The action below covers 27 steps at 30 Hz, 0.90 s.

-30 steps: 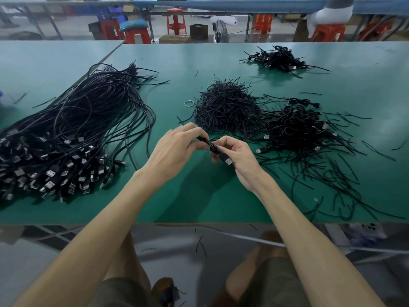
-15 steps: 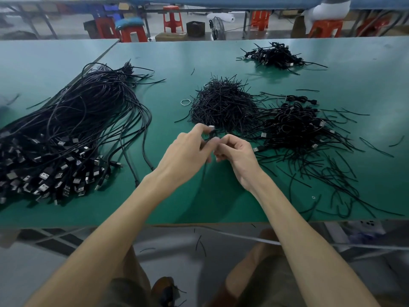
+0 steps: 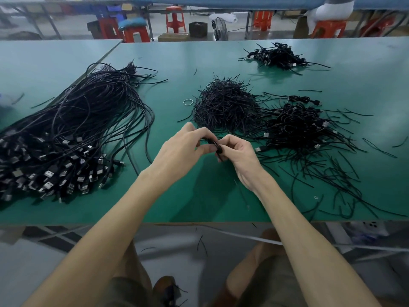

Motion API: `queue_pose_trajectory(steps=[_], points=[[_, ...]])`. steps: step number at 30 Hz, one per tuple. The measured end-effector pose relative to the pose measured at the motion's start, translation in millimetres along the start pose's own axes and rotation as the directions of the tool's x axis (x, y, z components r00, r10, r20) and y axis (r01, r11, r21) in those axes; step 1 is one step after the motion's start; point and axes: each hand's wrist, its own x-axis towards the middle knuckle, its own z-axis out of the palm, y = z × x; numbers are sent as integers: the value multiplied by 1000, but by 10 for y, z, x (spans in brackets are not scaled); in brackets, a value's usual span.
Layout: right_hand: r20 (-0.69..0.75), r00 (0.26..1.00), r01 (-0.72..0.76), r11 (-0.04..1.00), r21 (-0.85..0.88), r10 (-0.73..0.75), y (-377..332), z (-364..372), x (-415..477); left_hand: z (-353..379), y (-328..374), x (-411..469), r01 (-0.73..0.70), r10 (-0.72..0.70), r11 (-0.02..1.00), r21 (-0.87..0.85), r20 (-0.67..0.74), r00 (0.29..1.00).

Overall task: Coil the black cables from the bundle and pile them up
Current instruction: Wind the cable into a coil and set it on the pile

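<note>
Above the middle of the green table [image 3: 199, 196], my left hand [image 3: 179, 151] and my right hand [image 3: 241, 158] meet, both pinching one small coiled black cable [image 3: 215, 145]. Most of that coil is hidden by my fingers. A big bundle of long black USB cables [image 3: 73, 134] lies on the left, its plugs toward the front edge. On the right sits a pile of coiled cables [image 3: 296, 127]. Between them, behind my hands, is a heap of short black ties [image 3: 223, 105].
A second small pile of coiled cables [image 3: 278, 56] lies far back right. A rubber band [image 3: 188, 102] rests left of the tie heap. Loose ties [image 3: 332, 180] are scattered over the right front. Red stools [image 3: 174, 18] stand beyond the table.
My hands have stayed together over the table's middle and turned the small coil between the fingers. The plug seen by my right hand a second ago is now hidden.
</note>
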Motion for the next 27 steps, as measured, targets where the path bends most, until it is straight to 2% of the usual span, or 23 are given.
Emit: queue_pose_trajectory(steps=[5, 9, 16, 19, 21, 27], points=[[18, 1000, -7, 1000, 7, 6, -16, -3, -5, 80, -10, 50, -3, -3, 999, -48, -112, 994], [12, 1000, -17, 1000, -8, 17, -14, -6, 0, 46, 11, 113, 34, -44, 992, -118, -83, 996], [21, 999, -25, 999, -23, 26, -35, -1, -15, 41, 103, 66, 142, -147, 988, -64, -93, 985], [8, 1000, -25, 999, -41, 25, -29, 0, -9, 49, 124, 62, 177, -189, 977, -121, -95, 977], [6, 1000, -16, 999, -49, 17, -30, 7, -9, 36, 118, 54, 170, -186, 964, -204, -62, 981], [12, 1000, -10, 999, -44, 10, -29, 21, -17, -39, 105, 6, 65, -12, 947, -315, 165, 986]])
